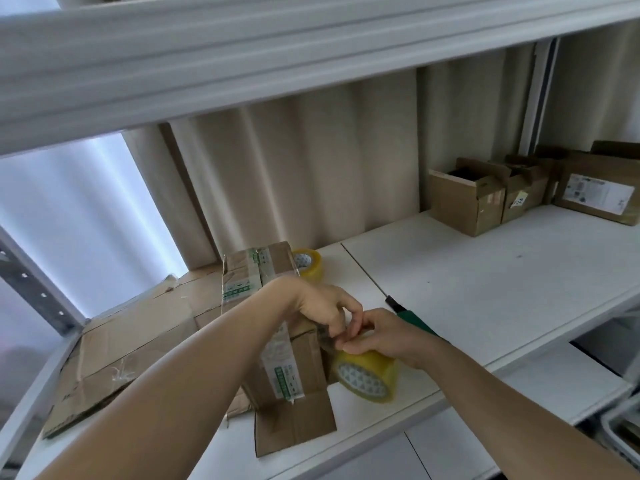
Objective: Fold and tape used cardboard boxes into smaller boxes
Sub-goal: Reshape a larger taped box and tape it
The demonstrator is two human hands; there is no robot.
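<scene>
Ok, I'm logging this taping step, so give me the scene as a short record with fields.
surface: white shelf
work piece: cardboard box with printed tape, standing on flattened cardboard
left hand: on the box, fingers curled at the tape end
right hand: holds yellow tape roll
spare roll: behind the box
cutter: green, beside right hand

Green print on box tape (281,362), shipping label (596,192) on far carton, both illegible

Light: soft daylight from the bright, blown-out window (79,216) at left.
Blur: upper white shelf beam (242,53) smeared.
Edges: wide-angle bending.
</scene>
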